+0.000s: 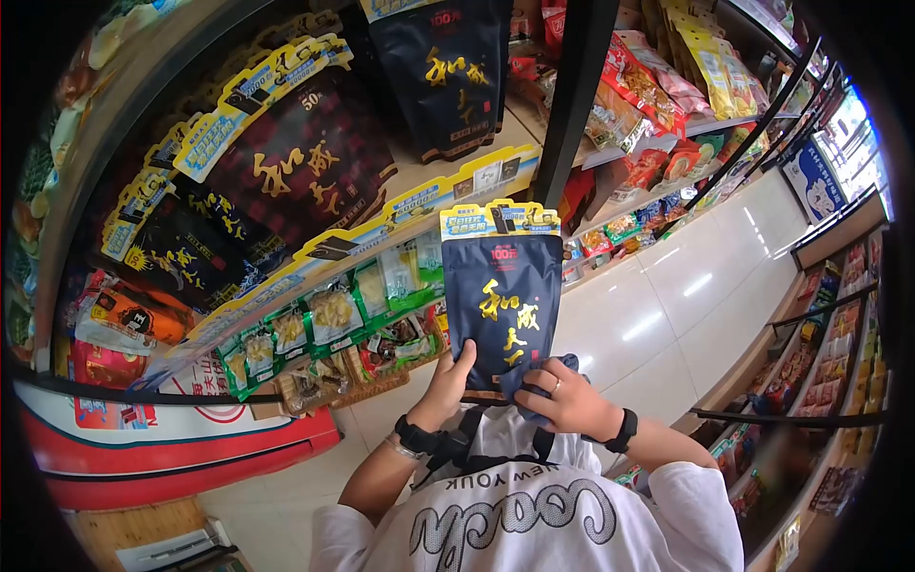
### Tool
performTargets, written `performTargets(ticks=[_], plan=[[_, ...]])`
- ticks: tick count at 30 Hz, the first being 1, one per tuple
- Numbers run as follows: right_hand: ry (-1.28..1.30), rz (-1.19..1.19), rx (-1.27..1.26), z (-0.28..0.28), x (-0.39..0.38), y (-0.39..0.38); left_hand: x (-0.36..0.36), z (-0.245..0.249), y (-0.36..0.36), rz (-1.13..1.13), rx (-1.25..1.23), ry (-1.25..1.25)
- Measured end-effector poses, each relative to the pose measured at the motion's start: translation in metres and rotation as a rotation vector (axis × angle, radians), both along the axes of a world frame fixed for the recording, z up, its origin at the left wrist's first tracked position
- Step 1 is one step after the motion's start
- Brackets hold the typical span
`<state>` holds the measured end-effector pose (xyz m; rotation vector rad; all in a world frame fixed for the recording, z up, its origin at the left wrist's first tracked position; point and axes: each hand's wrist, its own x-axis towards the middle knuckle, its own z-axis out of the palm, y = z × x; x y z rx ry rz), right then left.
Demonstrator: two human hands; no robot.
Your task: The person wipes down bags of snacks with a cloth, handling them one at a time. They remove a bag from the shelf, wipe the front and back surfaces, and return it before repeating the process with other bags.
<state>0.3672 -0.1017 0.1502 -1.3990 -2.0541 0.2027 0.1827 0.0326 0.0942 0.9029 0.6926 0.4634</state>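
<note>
Yellow-edged shelving (381, 224) spans the upper left, stocked with packaged goods. Before it is a black pouch (500, 286) with gold characters, its lower left edge gripped by the left hand (446, 386). The right hand (570, 404) clutches a dark blue cloth (526, 398) against the pouch's lower right; a ring (558, 384) circles one finger.

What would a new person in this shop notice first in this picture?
Probably the dark bag with gold writing, in the middle, held by the left hand; the right hand holds a dark cloth at its lower corner. Next, perhaps the big red case at lower left.
</note>
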Motion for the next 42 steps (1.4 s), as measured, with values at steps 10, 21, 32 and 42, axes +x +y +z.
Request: performTargets(ticks=[10,21,32,42], plan=[[0.332,-0.492,-0.137,0.018,0.045,0.012,-0.005,0.0,0.006,0.019,-0.039,-0.041],[0.552,-0.284,-0.214,0.03,0.026,0.016,0.009,0.016,0.021,-0.152,0.103,0.066],[-0.185,-0.07,0.037,0.024,-0.029,0.042,0.026,0.034,-0.006,-0.06,0.147,-0.13],[-0.01,-0.188,0.227,0.029,-0.005,0.073,0.002,0.038,0.011,-0.022,-0.095,-0.295]])
